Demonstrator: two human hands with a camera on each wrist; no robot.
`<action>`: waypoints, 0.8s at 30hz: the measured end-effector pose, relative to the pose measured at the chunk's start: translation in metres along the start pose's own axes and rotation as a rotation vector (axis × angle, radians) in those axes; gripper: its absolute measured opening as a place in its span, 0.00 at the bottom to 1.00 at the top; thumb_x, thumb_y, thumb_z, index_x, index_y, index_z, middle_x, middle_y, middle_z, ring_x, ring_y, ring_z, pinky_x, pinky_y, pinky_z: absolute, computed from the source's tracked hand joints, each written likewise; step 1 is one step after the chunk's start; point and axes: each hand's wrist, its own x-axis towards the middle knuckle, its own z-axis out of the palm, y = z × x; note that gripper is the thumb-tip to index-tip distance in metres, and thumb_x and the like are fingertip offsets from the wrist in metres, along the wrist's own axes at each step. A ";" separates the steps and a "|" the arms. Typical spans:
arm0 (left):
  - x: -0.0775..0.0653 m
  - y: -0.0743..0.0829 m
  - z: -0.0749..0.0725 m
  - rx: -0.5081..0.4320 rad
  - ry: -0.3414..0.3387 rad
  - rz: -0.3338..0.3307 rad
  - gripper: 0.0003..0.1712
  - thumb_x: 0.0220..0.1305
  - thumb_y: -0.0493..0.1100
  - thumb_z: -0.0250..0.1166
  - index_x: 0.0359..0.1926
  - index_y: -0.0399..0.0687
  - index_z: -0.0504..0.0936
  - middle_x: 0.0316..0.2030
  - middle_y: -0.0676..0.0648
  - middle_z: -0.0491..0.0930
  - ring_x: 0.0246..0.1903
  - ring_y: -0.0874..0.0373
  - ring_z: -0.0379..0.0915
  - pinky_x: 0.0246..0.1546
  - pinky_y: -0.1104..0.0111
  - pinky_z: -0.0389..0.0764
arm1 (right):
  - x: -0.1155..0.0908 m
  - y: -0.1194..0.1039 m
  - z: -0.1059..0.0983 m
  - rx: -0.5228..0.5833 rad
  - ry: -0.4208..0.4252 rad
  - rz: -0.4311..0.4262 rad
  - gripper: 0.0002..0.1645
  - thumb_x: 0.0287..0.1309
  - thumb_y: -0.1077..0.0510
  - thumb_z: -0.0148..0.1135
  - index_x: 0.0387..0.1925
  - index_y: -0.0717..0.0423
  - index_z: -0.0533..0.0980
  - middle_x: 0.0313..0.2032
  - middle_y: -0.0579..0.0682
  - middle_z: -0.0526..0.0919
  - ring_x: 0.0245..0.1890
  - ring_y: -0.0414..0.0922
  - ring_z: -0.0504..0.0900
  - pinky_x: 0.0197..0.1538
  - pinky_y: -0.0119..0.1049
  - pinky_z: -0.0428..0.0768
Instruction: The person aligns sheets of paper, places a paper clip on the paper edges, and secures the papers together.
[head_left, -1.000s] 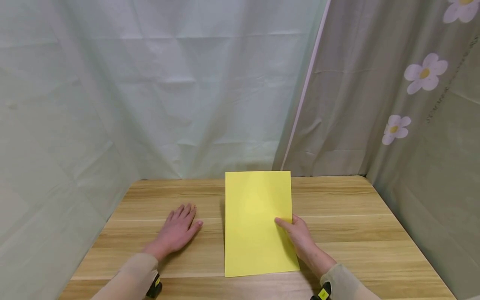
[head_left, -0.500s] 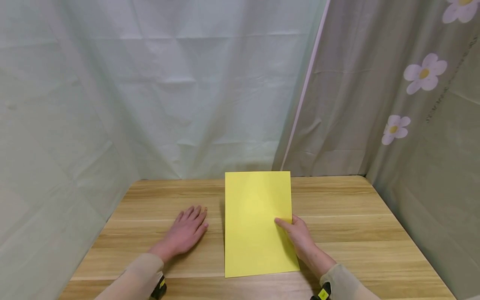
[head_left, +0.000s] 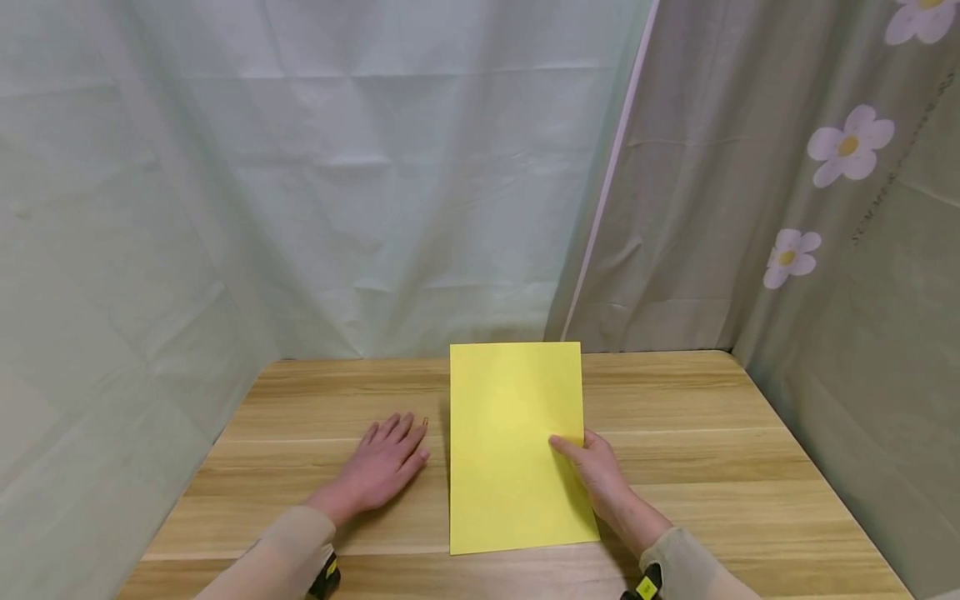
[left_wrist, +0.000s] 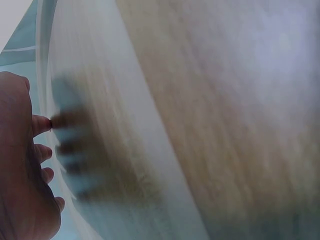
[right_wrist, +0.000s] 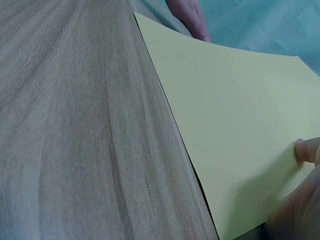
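My right hand pinches the right edge of a yellow sheet of paper, thumb on its front face and fingers behind. The sheet is tilted up, its lower edge close along the table in the right wrist view. My left hand lies palm down to the left of the sheet, fingers extended. At the tip of its index finger is a tiny copper-coloured loop, shaped like a paper clip. In the left wrist view the left hand's fingertips are down at the tabletop.
The wood-grain table has a back edge against a pale curtain. A grey curtain with flower prints hangs on the right. Dark wrist bands sit at both sleeves.
My left hand has slid right across the table toward the sheet, and the tiny loop has moved along with its fingertip. The right hand and the yellow sheet have stayed in place.
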 end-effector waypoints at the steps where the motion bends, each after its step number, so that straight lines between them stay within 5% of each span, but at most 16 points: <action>1: 0.000 0.001 -0.001 -0.001 -0.008 -0.001 0.34 0.81 0.59 0.46 0.76 0.43 0.66 0.75 0.33 0.59 0.74 0.33 0.50 0.70 0.34 0.50 | 0.000 0.000 0.000 0.001 -0.001 -0.001 0.25 0.66 0.54 0.69 0.57 0.67 0.77 0.36 0.55 0.86 0.32 0.50 0.85 0.36 0.43 0.85; 8: 0.001 0.004 -0.003 -0.009 -0.038 -0.009 0.35 0.81 0.60 0.45 0.76 0.44 0.65 0.76 0.34 0.58 0.75 0.35 0.49 0.71 0.36 0.48 | -0.002 0.000 -0.001 0.002 -0.013 0.001 0.26 0.66 0.54 0.69 0.58 0.67 0.76 0.37 0.56 0.86 0.33 0.50 0.85 0.37 0.44 0.85; 18: 0.004 -0.005 0.003 -0.067 0.083 0.013 0.33 0.81 0.58 0.48 0.74 0.44 0.69 0.74 0.33 0.61 0.73 0.32 0.53 0.69 0.33 0.51 | -0.001 -0.004 -0.001 -0.020 -0.018 -0.013 0.27 0.65 0.53 0.69 0.58 0.68 0.76 0.37 0.57 0.85 0.32 0.50 0.85 0.37 0.44 0.85; 24: 0.006 -0.010 0.005 -0.071 0.084 -0.015 0.34 0.81 0.59 0.47 0.74 0.40 0.68 0.74 0.34 0.61 0.73 0.33 0.53 0.70 0.35 0.50 | -0.001 0.000 -0.001 -0.015 -0.016 -0.004 0.26 0.67 0.54 0.68 0.58 0.67 0.76 0.37 0.57 0.86 0.33 0.51 0.85 0.37 0.45 0.85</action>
